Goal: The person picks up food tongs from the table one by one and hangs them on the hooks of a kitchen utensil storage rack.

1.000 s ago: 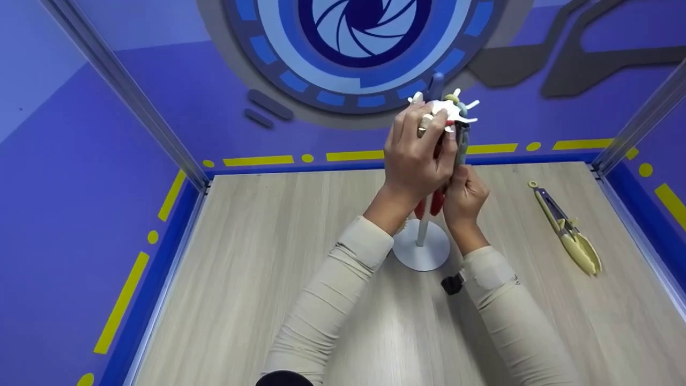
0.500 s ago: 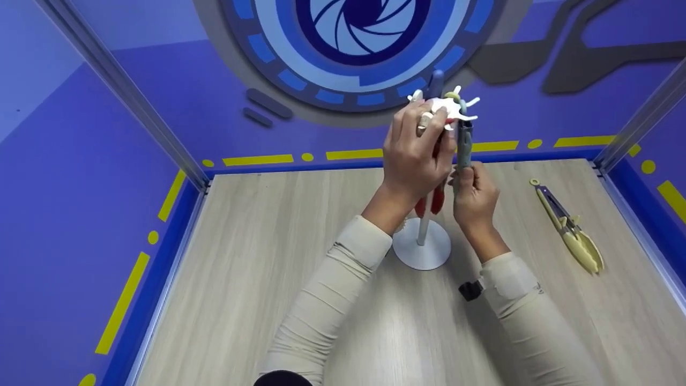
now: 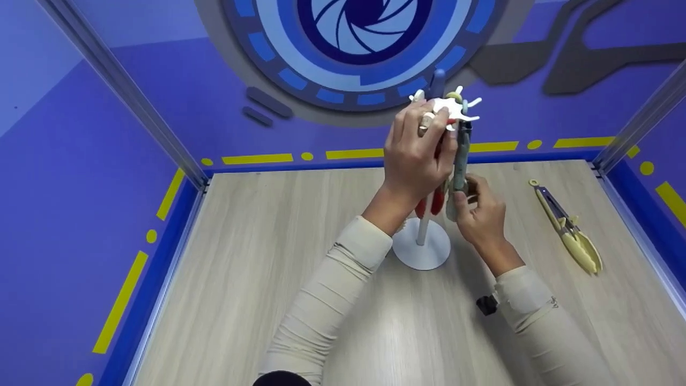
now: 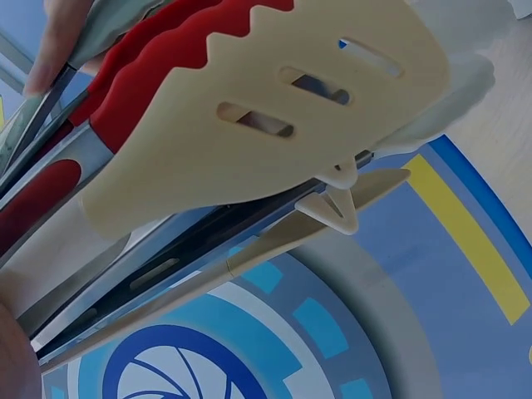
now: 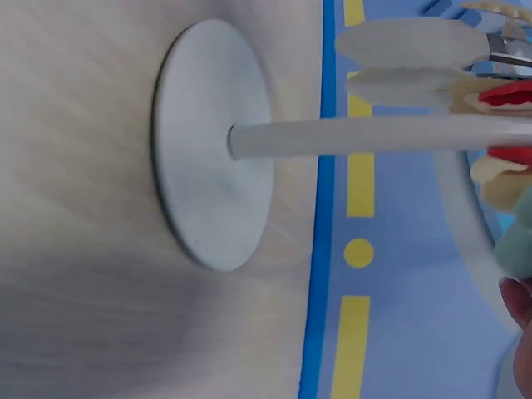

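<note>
In the head view my left hand (image 3: 418, 147) grips the white hooked top (image 3: 450, 109) of a utensil stand. My right hand (image 3: 482, 214), lower and to the right, holds the grey-green tongs (image 3: 461, 161) near their lower end, thumb in front and fingers behind. These tongs hang upright beside the stand's pole. The left wrist view shows a cream slotted turner head (image 4: 283, 108) over red-headed tongs (image 4: 158, 75), with fingers (image 4: 58, 46) on the green tongs at upper left. From the right wrist, a fingertip (image 5: 517, 301) shows right at the green tongs' tip (image 5: 517, 241).
The stand's round white base (image 3: 420, 252) rests on the wooden table (image 3: 257, 268). Yellow-headed tongs (image 3: 568, 230) lie on the table at the right. More utensils hang round the pole (image 5: 357, 137). Blue printed walls (image 3: 321, 128) enclose the back and sides.
My right hand has slid down and to the right along the green tongs, leaving more of them in view. The left hand stays on the stand's top.
</note>
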`<state>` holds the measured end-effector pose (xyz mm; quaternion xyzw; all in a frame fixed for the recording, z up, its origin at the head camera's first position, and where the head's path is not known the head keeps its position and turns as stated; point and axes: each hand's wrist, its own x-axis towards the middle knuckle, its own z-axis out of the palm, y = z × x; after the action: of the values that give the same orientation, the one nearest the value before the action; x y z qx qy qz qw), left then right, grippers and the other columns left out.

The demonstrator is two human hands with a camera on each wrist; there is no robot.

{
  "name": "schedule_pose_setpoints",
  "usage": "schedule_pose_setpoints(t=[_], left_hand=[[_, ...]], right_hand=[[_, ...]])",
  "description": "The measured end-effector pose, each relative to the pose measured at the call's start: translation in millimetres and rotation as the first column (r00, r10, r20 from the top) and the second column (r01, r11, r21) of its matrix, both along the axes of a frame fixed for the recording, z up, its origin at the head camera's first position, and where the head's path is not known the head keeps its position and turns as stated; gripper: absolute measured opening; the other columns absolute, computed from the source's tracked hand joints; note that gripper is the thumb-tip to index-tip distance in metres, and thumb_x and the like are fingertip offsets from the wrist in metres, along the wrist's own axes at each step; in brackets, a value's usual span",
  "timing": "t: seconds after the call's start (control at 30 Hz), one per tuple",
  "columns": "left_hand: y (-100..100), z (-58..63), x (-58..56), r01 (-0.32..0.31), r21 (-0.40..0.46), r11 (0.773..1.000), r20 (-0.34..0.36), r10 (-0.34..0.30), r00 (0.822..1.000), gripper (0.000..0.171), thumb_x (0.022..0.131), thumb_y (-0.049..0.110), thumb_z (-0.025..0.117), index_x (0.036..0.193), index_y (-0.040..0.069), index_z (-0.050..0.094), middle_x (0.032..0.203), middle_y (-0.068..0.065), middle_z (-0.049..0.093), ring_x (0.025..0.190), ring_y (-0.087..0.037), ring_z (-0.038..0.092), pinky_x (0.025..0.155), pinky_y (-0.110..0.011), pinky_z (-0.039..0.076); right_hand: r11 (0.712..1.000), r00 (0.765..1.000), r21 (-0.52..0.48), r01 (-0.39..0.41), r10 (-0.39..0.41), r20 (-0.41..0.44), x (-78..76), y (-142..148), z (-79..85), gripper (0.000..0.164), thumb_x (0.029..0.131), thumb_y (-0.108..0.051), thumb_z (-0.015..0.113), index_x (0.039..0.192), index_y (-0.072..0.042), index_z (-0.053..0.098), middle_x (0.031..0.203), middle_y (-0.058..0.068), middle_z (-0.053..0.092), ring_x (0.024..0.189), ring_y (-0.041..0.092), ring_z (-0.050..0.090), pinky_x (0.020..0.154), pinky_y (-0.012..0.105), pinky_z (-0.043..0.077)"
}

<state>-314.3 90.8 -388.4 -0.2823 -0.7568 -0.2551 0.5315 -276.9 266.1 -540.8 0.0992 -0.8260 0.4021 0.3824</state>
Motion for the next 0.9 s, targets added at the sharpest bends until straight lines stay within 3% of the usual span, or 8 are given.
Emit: schedule_pose_setpoints(t=[0.23,0.33,0.43,0.5,0.63,0.83,0.9], left_hand=[[0.3,0.1,1.1,0.001,-0.002,1.0,0.015,-0.001,1.0,0.029,0.101,0.03,0.065,0.124,0.014,0.073,0.129,-0.014,0.069,0.127,-0.027,0.065,0.118,-0.024,0.048],[1.2,0.4,1.3,0.003,-0.004,1.0,0.019,-0.003,1.0,0.029,0.101,0.031,0.065,0.124,0.015,0.073,0.13,-0.014,0.069,0.127,-0.027,0.064,0.118,-0.024,0.047],[1.8,0.7,1.2,0.002,-0.007,1.0,0.016,-0.002,1.0,0.029,0.1,0.03,0.065,0.123,0.015,0.073,0.13,-0.014,0.069,0.127,-0.027,0.065,0.118,-0.024,0.047],[1.8,0.8,1.1,0.001,-0.01,1.0,0.016,0.0,1.0,0.028,0.1,0.03,0.065,0.123,0.015,0.073,0.13,-0.014,0.069,0.127,-0.027,0.064,0.118,-0.024,0.047],[1.5,0.4,1.2,-0.003,-0.02,1.0,0.016,0.004,1.0,0.028,0.1,0.029,0.065,0.123,0.015,0.074,0.13,-0.013,0.069,0.127,-0.026,0.064,0.117,-0.024,0.048],[0.0,1.0,1.2,-0.008,-0.014,1.0,0.02,0.008,1.0,0.03,0.101,0.031,0.065,0.124,0.015,0.074,0.131,-0.013,0.069,0.129,-0.026,0.065,0.117,-0.024,0.049],[-0.1,1.1,1.3,-0.007,-0.013,1.0,0.019,0.007,1.0,0.03,0.101,0.031,0.065,0.124,0.015,0.074,0.13,-0.013,0.069,0.128,-0.026,0.065,0.116,-0.024,0.049]], right_hand=[[0.996,0.991,0.085,0.008,-0.02,0.132,9.4,34.1,-17.3,0.037,0.101,-0.028,0.071,0.124,0.0,0.069,0.106,0.02,0.076,0.088,0.033,0.072,0.081,0.001,0.042],[0.991,0.978,0.109,0.078,-0.097,0.185,11.9,57.0,-29.8,0.032,0.099,-0.025,0.073,0.122,-0.002,0.071,0.107,0.017,0.076,0.091,0.032,0.07,0.081,0.002,0.039],[0.973,0.946,0.145,0.177,-0.209,0.248,14.6,82.5,-43.1,0.035,0.102,-0.034,0.07,0.117,-0.002,0.072,0.105,0.018,0.074,0.092,0.032,0.068,0.079,0.018,0.043],[0.955,0.908,0.19,0.23,-0.28,0.31,17.5,99.3,-51.7,0.044,0.104,-0.043,0.065,0.116,-0.001,0.071,0.106,0.02,0.072,0.095,0.036,0.066,0.08,0.036,0.048],[0.916,0.802,0.297,0.269,-0.384,0.457,25.3,130.7,-63.8,0.063,0.106,-0.054,0.054,0.124,0.005,0.066,0.12,0.028,0.064,0.112,0.048,0.059,0.089,0.065,0.046],[0.857,0.648,0.356,0.372,-0.515,0.561,28.2,173.6,-72.3,0.073,0.109,-0.047,0.049,0.146,0.016,0.046,0.151,0.04,0.042,0.141,0.058,0.037,0.119,0.069,0.027],[0.831,0.586,0.378,0.409,-0.556,0.589,30.5,185.6,-75.9,0.076,0.108,-0.044,0.049,0.153,0.017,0.038,0.157,0.043,0.035,0.147,0.06,0.031,0.125,0.07,0.019]])
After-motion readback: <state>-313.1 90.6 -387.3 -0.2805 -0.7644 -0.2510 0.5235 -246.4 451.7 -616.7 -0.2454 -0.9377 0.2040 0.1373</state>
